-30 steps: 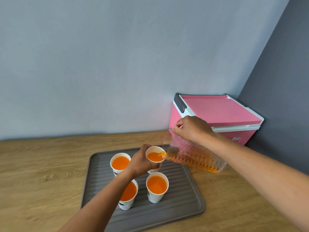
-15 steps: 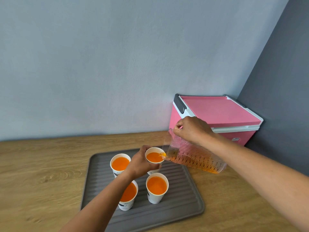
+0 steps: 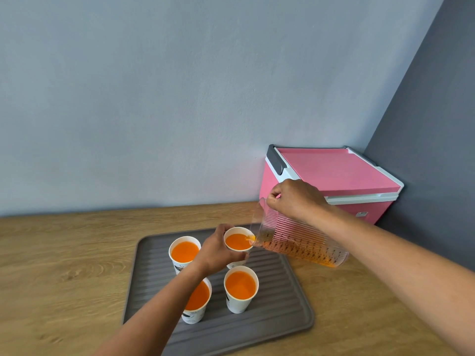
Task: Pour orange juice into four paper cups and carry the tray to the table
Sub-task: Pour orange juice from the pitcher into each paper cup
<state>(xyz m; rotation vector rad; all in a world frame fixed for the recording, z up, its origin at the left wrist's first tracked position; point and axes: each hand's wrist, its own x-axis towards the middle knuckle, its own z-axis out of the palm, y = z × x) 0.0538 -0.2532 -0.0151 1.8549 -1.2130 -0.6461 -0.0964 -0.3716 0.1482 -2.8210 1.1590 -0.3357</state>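
Several white paper cups holding orange juice stand on a ribbed grey tray (image 3: 288, 312). My left hand (image 3: 218, 251) grips the far right cup (image 3: 237, 242). My right hand (image 3: 295, 199) holds a clear ribbed jug (image 3: 298, 240) by its handle, tipped steeply to the left, its spout at that cup's rim with a thin stream of juice running in. A little juice lies along the jug's lower side. The far left cup (image 3: 184, 251), the near right cup (image 3: 240, 289) and the near left cup (image 3: 198, 300) are full; my left forearm partly covers the near left one.
The tray lies on a wooden counter (image 3: 64, 265) against a pale blue wall. A pink cooler box (image 3: 334, 173) with a grey handle stands at the back right corner, just behind the jug. A dark grey wall closes the right side.
The jug has tipped slightly further and the juice in the held cup has risen a little. Both hands stay in nearly the same place.
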